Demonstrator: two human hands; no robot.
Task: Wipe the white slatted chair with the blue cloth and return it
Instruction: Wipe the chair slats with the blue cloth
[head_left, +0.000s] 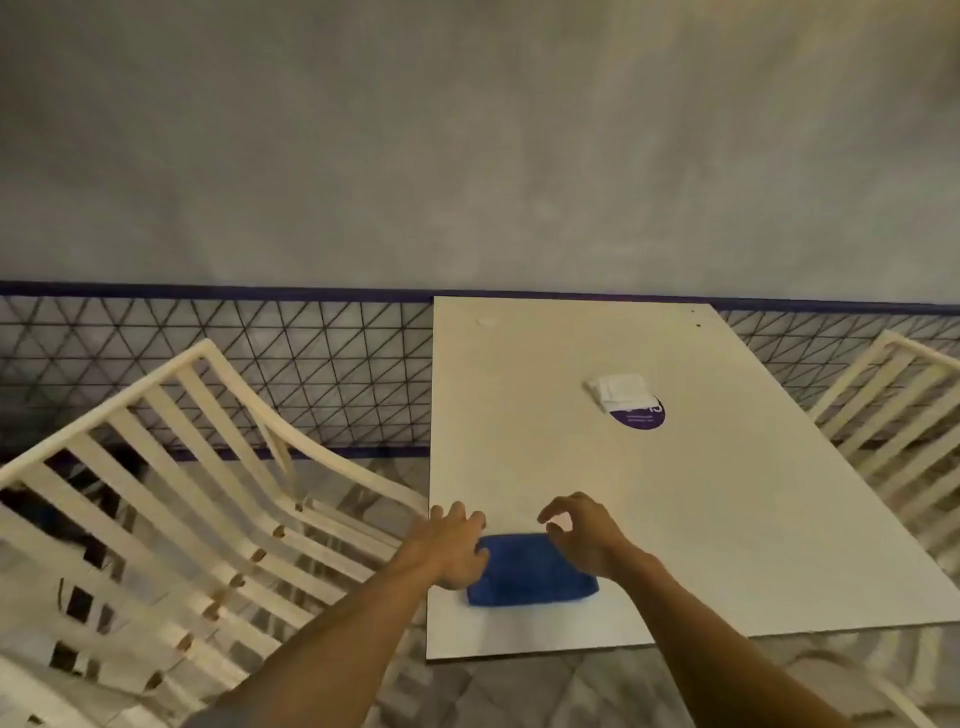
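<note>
Blue cloth, white slatted chair

Bare table beyond; white slatted chair crowding its left edge.

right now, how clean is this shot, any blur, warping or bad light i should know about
Head view: dim, warm light, no glare; the white slatted chair is smeared by motion blur; the wide lens slightly bows the wall's blue stripe; the blue cloth on the table reads clearly; print on the purple sticker is too soft to read.
</note>
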